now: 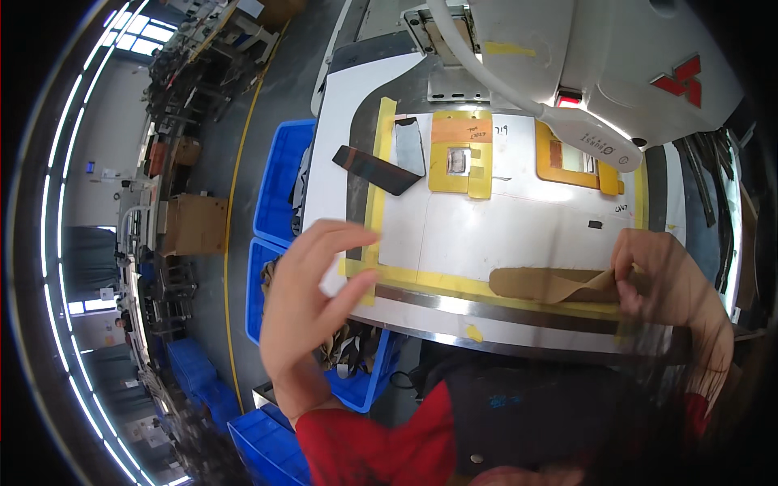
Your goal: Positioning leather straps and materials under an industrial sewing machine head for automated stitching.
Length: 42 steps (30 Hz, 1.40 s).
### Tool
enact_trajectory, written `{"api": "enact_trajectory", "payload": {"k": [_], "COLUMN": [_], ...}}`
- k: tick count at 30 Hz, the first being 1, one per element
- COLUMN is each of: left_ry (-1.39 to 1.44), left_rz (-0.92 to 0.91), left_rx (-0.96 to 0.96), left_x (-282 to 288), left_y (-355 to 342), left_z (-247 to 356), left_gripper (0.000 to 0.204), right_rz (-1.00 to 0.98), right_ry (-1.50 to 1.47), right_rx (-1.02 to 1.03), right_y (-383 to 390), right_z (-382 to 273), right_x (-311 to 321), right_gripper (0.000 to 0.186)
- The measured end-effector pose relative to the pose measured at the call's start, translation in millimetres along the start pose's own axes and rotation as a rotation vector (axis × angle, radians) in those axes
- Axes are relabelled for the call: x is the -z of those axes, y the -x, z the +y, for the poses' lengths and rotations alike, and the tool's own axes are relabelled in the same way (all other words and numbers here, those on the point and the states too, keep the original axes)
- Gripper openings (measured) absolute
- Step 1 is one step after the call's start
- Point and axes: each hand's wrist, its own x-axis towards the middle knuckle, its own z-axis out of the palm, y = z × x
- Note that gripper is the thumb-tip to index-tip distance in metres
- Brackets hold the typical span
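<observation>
Brown strip (527,283): lies along the near border of the table (462,235), right end raised.
Table: white-topped, edged with yellow tape (442,280).
White machine (612,49): stands over the far right side.
Left hand (316,279): grip wide, thumb and fingers parted by the near left corner.
Right hand (648,267): grip narrow, pinching the brown strip's right end.
Dark folded strip (377,172): lies far left, beside a yellow plate (442,180).

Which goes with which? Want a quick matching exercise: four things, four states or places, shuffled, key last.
1. left hand
2. right hand
3. tan strip
4. dark strip

A. folded, lying left of both yellow plates
B. pinching a strip's end
C. open, holding nothing
D. gripped at its right end

Pairs: 1-C, 2-B, 3-D, 4-A
</observation>
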Motion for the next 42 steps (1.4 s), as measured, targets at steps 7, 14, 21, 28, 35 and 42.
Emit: {"api": "enact_trajectory", "payload": {"k": [7,14,21,28,35,42], "left_ry": [0.863,0.61,0.286,0.105,-0.173,-0.227], "left_rz": [-0.918,-0.731,-0.344,0.004,-0.033,-0.062], "left_rx": [-0.273,0.015,-0.266,-0.503,-0.593,-0.541], "left_x": [-132.5,-154.9,-171.7,-173.6,-176.7,-177.6], "left_y": [-138.9,-152.3,-139.4,-138.2,-133.0,-134.9], "left_z": [65.8,63.5,56.3,54.0,51.7,53.8], "left_gripper": [0.085,0.024,0.013,0.02,0.053,0.057], "right_rz": [-0.046,0.102,0.455,0.174,0.471,0.473], "right_ry": [-0.098,-0.005,0.348,0.069,0.232,0.217], "right_rx": [0.017,-0.43,0.092,-0.218,-0.161,-0.122], "right_y": [1.6,43.4,5.2,-12.2,-49.7,-52.7], "right_z": [-15.7,26.6,58.6,68.0,95.3,101.3], "right_x": [28.6,70.8,19.3,12.9,22.2,24.9], "right_gripper": [0.019,0.033,0.023,0.023,0.018,0.019]}}
